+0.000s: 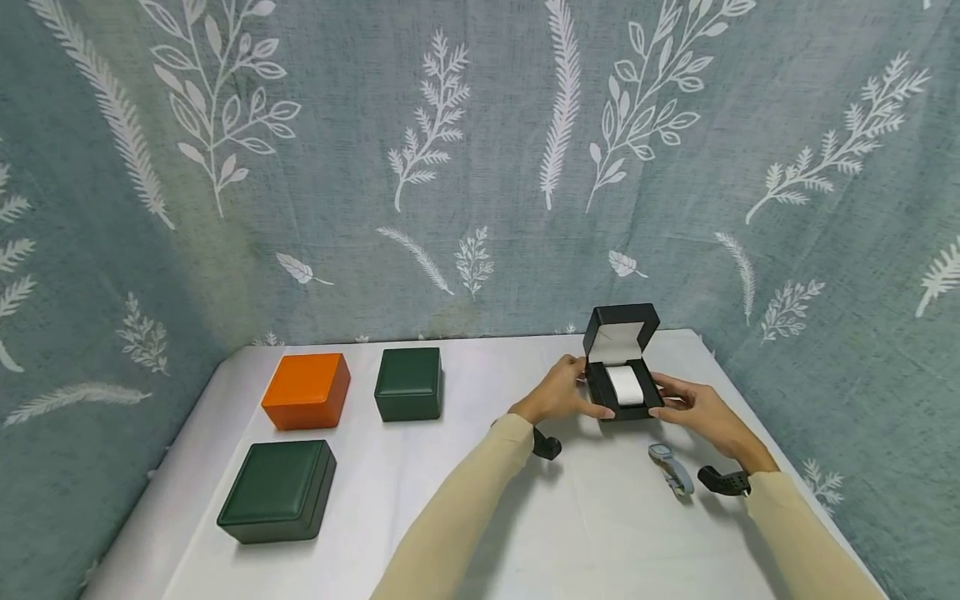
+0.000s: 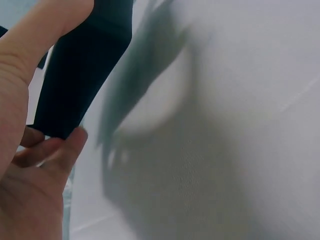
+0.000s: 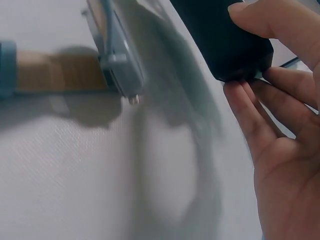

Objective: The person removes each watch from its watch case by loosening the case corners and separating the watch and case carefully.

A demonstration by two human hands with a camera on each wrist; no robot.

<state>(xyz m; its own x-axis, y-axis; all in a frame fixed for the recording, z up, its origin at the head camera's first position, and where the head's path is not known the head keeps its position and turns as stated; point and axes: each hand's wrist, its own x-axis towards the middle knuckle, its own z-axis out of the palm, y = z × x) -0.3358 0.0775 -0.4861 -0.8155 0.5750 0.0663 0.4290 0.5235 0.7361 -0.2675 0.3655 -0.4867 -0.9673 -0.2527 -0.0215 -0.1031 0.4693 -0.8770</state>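
A black watch box (image 1: 626,408) with its lid up stands at the right back of the table, and a white cushion (image 1: 625,385) sits inside it. My left hand (image 1: 561,392) grips the box's left side, thumb at the front corner. On the opposite side my right hand (image 1: 697,412) grips it, thumb on the front and fingers along the side. In the right wrist view those fingers reach round the box's dark edge (image 3: 225,45). A wristwatch (image 1: 671,471) with a light blue-grey strap lies on the table just in front of the right hand.
An orange box (image 1: 306,392), a small green box (image 1: 408,383) and a larger green box (image 1: 279,492) stand closed on the left of the white-covered table (image 1: 480,500). A leaf-patterned curtain (image 1: 480,250) rises behind the table and along its sides.
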